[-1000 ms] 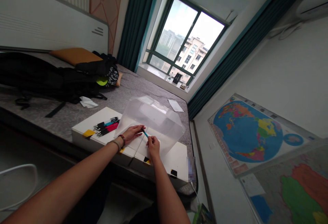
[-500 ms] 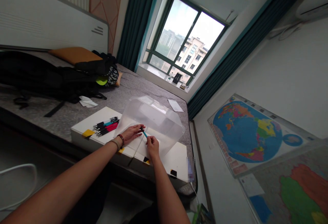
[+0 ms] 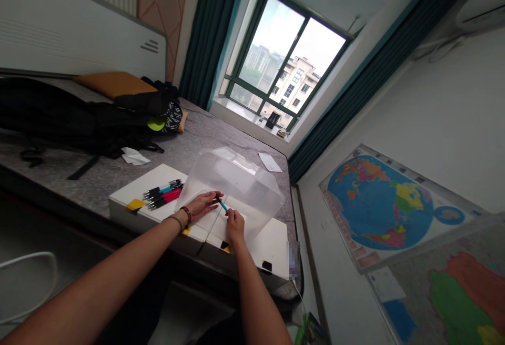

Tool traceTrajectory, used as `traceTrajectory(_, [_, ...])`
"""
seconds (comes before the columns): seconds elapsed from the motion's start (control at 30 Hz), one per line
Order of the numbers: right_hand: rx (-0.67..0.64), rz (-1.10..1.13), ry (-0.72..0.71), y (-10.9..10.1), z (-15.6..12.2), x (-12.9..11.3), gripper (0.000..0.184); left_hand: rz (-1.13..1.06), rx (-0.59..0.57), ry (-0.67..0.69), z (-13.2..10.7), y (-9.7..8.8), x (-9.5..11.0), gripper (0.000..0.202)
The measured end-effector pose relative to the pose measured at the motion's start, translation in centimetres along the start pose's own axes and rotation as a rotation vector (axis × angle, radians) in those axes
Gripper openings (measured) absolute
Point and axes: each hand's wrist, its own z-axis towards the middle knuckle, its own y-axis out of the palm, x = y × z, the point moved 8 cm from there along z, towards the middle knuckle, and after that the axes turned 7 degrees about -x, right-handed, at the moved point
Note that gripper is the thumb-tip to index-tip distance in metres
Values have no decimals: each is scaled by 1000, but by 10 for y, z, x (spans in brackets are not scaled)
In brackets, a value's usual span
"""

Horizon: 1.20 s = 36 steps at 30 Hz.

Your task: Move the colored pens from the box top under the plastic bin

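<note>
- Hands meet at a slim teal pen [image 3: 222,206] with a dark tip, slanting at lower centre
- Right hand [image 3: 235,225] closed, pinching its lower end
- Left hand [image 3: 201,204] half open, fingertips at the tip, reaching in from lower left

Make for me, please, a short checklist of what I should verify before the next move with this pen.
Teal pen firmly in the right hand: ok, it is pinched in the fingers.
Left hand touching the pen: cannot tell, its fingertips are very near the dark end.
Translucent plastic box seated on the white box: cannot tell, its lower edge is hard to see.
Other pens together on the white box: ok, they lie side by side.
</note>
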Motion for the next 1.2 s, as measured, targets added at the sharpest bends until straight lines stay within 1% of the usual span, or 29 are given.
traceTrajectory(0.07, [2, 14, -2, 0, 0, 0, 36, -1, 3, 1, 0, 0, 0, 30])
traceTrajectory(0.17, [-2, 49, -12, 1, -1, 0, 26, -13, 29, 18, 0, -3, 1, 30])
traceTrajectory(0.3, [2, 54, -30, 1, -2, 0, 22, -23, 42, 29, 0, -4, 1, 29])
traceTrajectory(0.37, [-5, 46, -21, 2, -2, 2, 25, -17, 46, 26, 0, -4, 1, 30])
traceTrajectory(0.53, [-2, -24, 1, 3, -2, 3, 40, -15, 42, 18, 0, -2, 1, 29])
traceTrajectory(0.63, [4, -30, -1, 2, 0, 2, 41, -22, 34, 11, 0, -1, 1, 28])
traceTrajectory(0.77, [0, 23, -25, 2, 0, 1, 28, -35, 64, 44, -1, -4, 3, 27])
traceTrajectory(0.87, [9, 22, -38, 1, -2, 0, 26, -32, 74, 54, -1, -5, 3, 27])
traceTrajectory(0.97, [19, -27, -45, -1, -4, -3, 22, -33, 68, 42, 0, -5, 2, 27])
traceTrajectory(1.07, [3, -81, -54, 0, -5, -8, 26, -45, 71, 43, 0, -6, 2, 25])
traceTrajectory(1.2, [-5, -151, -24, 1, -5, -9, 41, -55, 63, 34, 1, -6, 1, 23])
